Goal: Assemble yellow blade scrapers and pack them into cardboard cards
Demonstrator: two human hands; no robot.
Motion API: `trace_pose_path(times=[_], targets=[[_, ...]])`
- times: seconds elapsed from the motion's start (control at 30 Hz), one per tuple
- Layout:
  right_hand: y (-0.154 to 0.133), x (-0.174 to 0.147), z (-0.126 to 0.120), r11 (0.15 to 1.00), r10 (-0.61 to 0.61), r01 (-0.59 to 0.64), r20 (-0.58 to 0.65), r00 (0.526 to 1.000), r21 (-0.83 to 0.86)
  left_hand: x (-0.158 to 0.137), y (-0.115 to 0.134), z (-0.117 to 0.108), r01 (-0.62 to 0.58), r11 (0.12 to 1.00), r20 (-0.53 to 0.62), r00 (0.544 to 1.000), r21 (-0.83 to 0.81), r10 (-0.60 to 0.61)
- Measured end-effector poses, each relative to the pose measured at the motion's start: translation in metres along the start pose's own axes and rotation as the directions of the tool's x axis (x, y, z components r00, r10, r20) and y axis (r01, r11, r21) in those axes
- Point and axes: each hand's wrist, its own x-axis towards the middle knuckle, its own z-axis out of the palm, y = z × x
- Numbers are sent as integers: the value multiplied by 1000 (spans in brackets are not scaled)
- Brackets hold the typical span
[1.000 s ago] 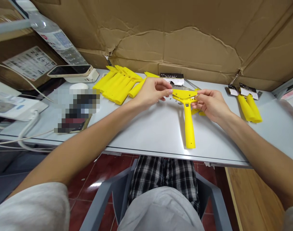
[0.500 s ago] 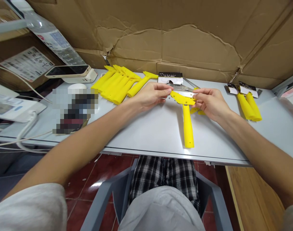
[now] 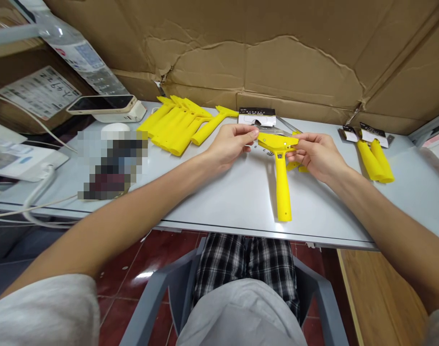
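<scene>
A yellow scraper (image 3: pixel 282 185) is held between my two hands, its handle pointing down toward the table's front edge. My left hand (image 3: pixel 237 142) pinches the left end of its wide yellow head, thumb and fingers closed. My right hand (image 3: pixel 313 151) has its fingers closed round the right end of the head. Metal blades (image 3: pixel 273 130) lie just behind the head, partly hidden. Several small screws (image 3: pixel 266 153) show beside the handle, below the head. Other yellow pieces (image 3: pixel 295 166) lie under my right hand, mostly covered.
Several yellow scraper handles (image 3: pixel 176 127) lie back left. A black-and-white card (image 3: pixel 257 117) stands behind my hands. Two carded yellow scrapers (image 3: pixel 376 158) lie right. A phone (image 3: pixel 102 103), bottle (image 3: pixel 82 53) and cables (image 3: pixel 42 192) occupy the left. Cardboard (image 3: pixel 262 62) walls the back.
The yellow head piece, slanting down to the right before, now sits level across the top of the handle. My hands have shifted slightly and stay at its two ends.
</scene>
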Motion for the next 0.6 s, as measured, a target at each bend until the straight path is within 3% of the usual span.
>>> trace_pose_path(times=[0.17, 0.37, 0.6], targets=[[-1, -1, 2, 1000, 2, -2, 8, 1000, 2, -4, -1, 7, 121, 980, 18, 993, -161, -119], [-1, -2, 2, 1000, 1, -1, 7, 1000, 9, -6, 1, 7, 161, 976, 49, 987, -144, -156], [-4, -3, 4, 1000, 25, -25, 16, 1000, 11, -9, 8, 8, 192, 969, 3, 981, -155, -194]])
